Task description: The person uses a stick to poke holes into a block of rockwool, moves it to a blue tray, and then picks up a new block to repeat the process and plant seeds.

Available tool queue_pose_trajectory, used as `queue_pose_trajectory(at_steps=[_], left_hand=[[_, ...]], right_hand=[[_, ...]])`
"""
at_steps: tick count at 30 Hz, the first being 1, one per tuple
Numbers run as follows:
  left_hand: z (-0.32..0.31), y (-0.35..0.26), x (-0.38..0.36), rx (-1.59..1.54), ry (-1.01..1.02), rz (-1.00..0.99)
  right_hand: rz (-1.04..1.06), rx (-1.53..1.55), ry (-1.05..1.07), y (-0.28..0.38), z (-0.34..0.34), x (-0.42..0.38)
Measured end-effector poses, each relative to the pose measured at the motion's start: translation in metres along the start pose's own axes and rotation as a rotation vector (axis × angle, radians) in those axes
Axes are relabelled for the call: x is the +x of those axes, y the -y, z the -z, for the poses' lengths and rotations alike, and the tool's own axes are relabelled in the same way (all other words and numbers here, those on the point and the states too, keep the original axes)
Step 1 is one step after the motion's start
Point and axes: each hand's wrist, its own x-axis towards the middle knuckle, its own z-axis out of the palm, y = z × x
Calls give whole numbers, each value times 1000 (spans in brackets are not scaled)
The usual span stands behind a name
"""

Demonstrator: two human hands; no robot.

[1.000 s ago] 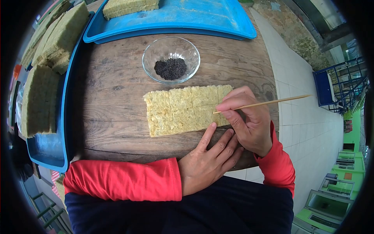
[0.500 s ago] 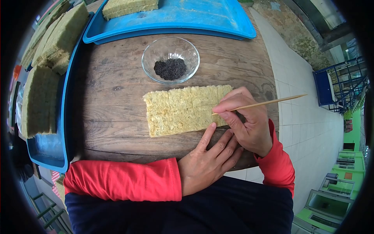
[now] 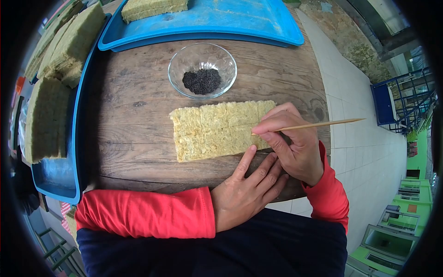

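Observation:
A flat yellowish slab of rockwool (image 3: 212,131), scored into blocks, lies on the wooden table. Pinched between the thumb and fingers of my right hand (image 3: 293,143) is a thin wooden skewer (image 3: 330,123). Its lower tip meets the slab's surface near the right end, while the pointed end sticks out to the right. My left hand (image 3: 249,187) lies flat with fingers stretched, the index fingertip at the slab's near edge. Beyond the slab stands a clear glass bowl (image 3: 177,76) holding small black seeds (image 3: 202,82).
A blue tray (image 3: 207,33) with a rockwool slab (image 3: 154,8) sits at the back of the wooden table (image 3: 134,124). Another blue tray (image 3: 76,175) on the left carries several thick rockwool pieces (image 3: 48,120). Past the table's right edge is a tiled floor (image 3: 350,152).
The skewer has tilted slightly, its outer end a little lower and farther right. My left hand, the slab and the bowl show almost no movement.

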Motion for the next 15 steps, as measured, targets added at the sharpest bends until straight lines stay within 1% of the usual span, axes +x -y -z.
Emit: queue_pose_trajectory(at_steps=[15], left_hand=[[1, 0, 0, -4, 8, -1]], right_hand=[[-1, 4, -4, -1, 0, 0]])
